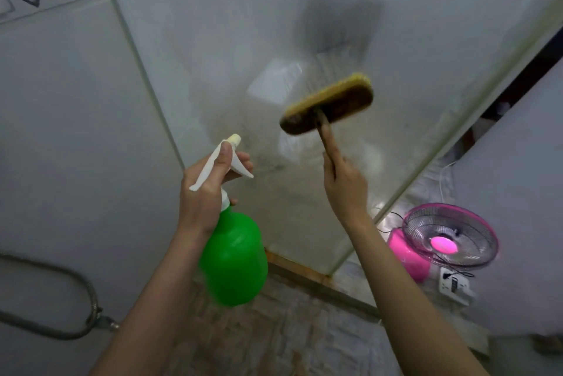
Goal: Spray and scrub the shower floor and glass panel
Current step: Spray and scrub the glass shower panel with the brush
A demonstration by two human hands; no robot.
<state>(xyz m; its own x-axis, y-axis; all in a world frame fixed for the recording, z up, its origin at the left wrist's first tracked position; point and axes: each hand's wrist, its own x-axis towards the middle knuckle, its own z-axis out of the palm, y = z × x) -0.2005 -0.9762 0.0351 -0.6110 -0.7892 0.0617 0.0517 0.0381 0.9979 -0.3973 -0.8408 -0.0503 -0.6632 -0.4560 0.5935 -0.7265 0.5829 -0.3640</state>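
At the far left, a flexible metal shower hose (61,299) was seen looped low against a white tiled wall (61,101), which was crossed near the top by a border of grey diamond shapes. Next to it, the left hand (207,190) was raised, with its fingers (243,161) curled tightly round the neck and white trigger head of a round green plastic spray bottle (234,260); the nozzle was aimed up towards the tall, cloudy glass panel (274,40). Below the bottle, the shower floor (289,330) was laid in brownish, stone-patterned tiles, and the panel was set on a low rust-coloured sill at its edge.

To the right of the bottle, a scrub brush (327,103) with yellow bristles and a dark wooden back was held up in front of the panel (too blurred for contact to be judged). Its thin handle was clasped by the fingers of the right hand (345,183), just below the head.

Beyond the glass, at the right, a pink fan (449,235) with a wire cage was set beside a white socket strip (454,284).
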